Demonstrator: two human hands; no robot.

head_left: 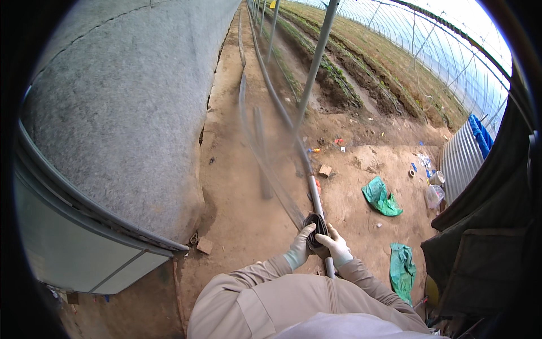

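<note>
Head view: both gloved hands, left hand (pixel 300 244) and right hand (pixel 335 244), are closed around a black strip (pixel 316 224) over the grey pipe (pixel 314 192) on the dirt floor (pixel 237 192).

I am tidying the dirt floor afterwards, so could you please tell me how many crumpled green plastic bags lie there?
2: one crumpled green plastic bag right of the grey pipe, another nearer, beside the right forearm. Others may be hidden.

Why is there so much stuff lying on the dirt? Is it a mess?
Yes, a bit. Two crumpled green bags, a tape roll and small scraps lie scattered on the bare soil, right of the grey pipe.
</note>
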